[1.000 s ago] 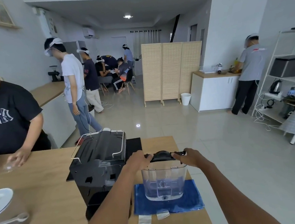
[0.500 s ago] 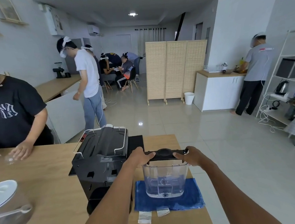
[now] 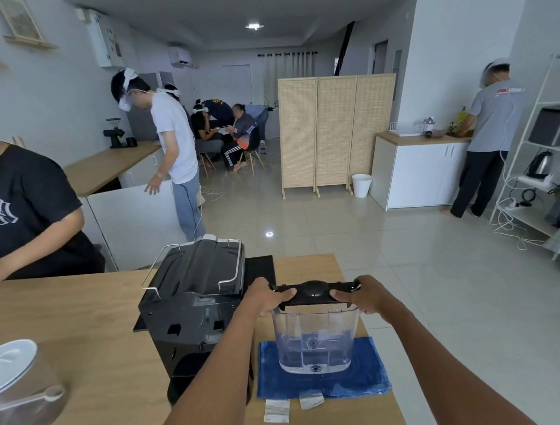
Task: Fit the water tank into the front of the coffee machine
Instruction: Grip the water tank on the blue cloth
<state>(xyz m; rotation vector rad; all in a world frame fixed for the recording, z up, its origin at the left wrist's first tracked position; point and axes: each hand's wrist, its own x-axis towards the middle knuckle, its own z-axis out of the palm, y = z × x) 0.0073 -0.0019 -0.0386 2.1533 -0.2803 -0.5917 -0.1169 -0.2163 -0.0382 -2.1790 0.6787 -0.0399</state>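
A clear plastic water tank (image 3: 316,340) with a black lid (image 3: 313,291) stands upright over a blue cloth (image 3: 365,378), to the right of the black coffee machine (image 3: 195,306). My left hand (image 3: 268,297) grips the lid's left end and my right hand (image 3: 367,294) grips its right end. A little water shows in the tank's bottom. Whether the tank rests on the cloth or hangs just above it I cannot tell. The machine has a wire rail on top and an open recess on the side facing me; my left forearm covers part of it.
The wooden table (image 3: 80,328) ends just right of the cloth. A glass jar with a white lid and scoop (image 3: 16,389) sits at the near left. A person in a black shirt (image 3: 20,212) works at the table's far left. Tiled floor lies to the right.
The view has tilted and the tank sits slightly higher in the frame. Both hands keep the same grip on the lid. The person in the white shirt has bent toward the counter.
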